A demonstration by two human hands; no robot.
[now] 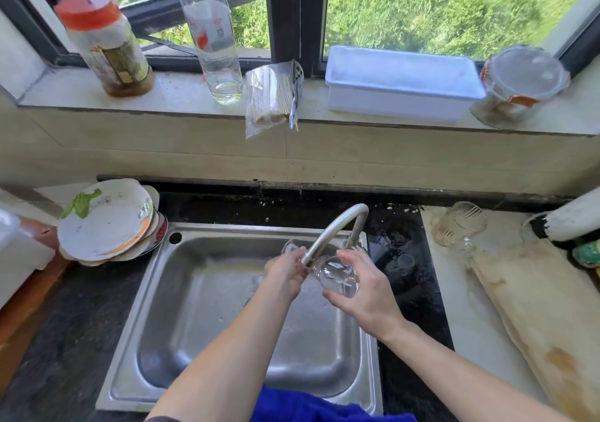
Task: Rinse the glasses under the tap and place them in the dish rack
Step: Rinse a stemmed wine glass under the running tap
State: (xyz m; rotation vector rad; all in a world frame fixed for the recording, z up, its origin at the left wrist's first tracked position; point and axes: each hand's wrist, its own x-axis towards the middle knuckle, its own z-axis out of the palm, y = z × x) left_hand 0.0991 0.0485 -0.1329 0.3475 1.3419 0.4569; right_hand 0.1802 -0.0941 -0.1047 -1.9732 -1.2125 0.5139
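Steel, smooth and hard, forms the square sink (201,324) and the curved tap (337,227); under its spout a clear, slick glass (337,277) lies tilted, right hand (363,291) wrapped around it, left hand (285,274) curled at its rim; wet fingers could let it slip and crack

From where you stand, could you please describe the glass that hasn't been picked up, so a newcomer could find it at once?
Start at the steel sink and look right, past the tap, to the pale counter. The waiting glass sits at its back, beyond the wooden board. Unlike the plain glass in hand, it is ribbed and untouched.
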